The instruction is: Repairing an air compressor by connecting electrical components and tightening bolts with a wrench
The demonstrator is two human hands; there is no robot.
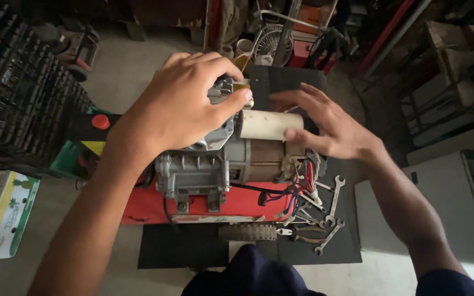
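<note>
Head view: looking down on a small motor-and-pump unit, both bare hands over it.
Far left: dark stacked crates (pixel 12 82); below them a cardboard box (pixel 4 214) on the floor.
Left hand (pixel 179 101): laid palm-down over the top of the grey pump casting (pixel 193 175); fingers (pixel 231 98) curled together, thumb tip pressed against the near end of the cream cylinder (pixel 270 125).
Cream cylinder: lies on its side on top of the motor body (pixel 259 161), between the two hands.
Motor body: joined to the grey pump casting, both mounted on a red tank (pixel 215 205); the tank rests on a dark mat (pixel 193 246).
Wires (pixel 281 194): red and dark loops hanging at the motor's right end.
Right hand (pixel 330 129): open, fingers (pixel 292 98) spread and apart; thumb touches the far end of the cream cylinder, holding nothing.
Spanners (pixel 327 219): several loose on the mat, just right of the tank.
Far right: pale cabinet (pixel 445 203).
</note>
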